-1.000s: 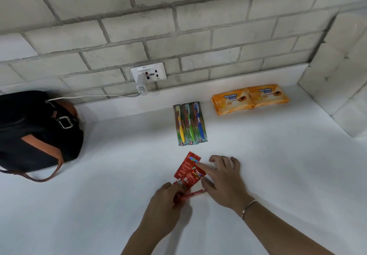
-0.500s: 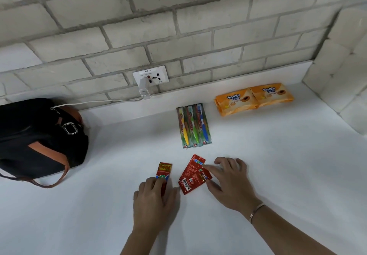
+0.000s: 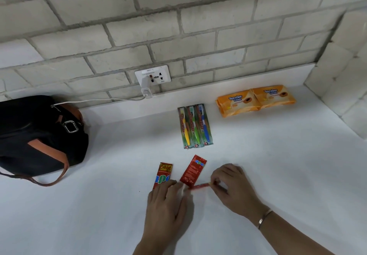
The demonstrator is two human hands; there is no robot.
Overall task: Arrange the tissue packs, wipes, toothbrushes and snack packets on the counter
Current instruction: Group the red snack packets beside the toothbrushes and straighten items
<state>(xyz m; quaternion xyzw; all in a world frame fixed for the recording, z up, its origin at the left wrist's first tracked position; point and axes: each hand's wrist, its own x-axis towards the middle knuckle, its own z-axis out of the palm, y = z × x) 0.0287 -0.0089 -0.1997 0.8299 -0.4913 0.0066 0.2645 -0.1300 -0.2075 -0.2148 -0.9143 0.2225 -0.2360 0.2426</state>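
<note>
The left hand (image 3: 166,201) lies flat with straight fingers, pressing the near end of the left packet (image 3: 163,174), apparently to pin it square. The right hand (image 3: 232,185) pinches a third packet (image 3: 200,185) on edge. That packet's free end meets the lower corner of the middle packet (image 3: 193,170), which lies tilted. I judge the third is meant to go down to the right of it. Behind, the toothbrushes (image 3: 195,125) sit side by side, and the orange packs (image 3: 255,99) lie by the back ledge, well apart from the snacks. The counter (image 3: 288,165) offers room rightward up to the side wall. A bag (image 3: 37,135) crowds the left, so the row is best grown to the right.
</note>
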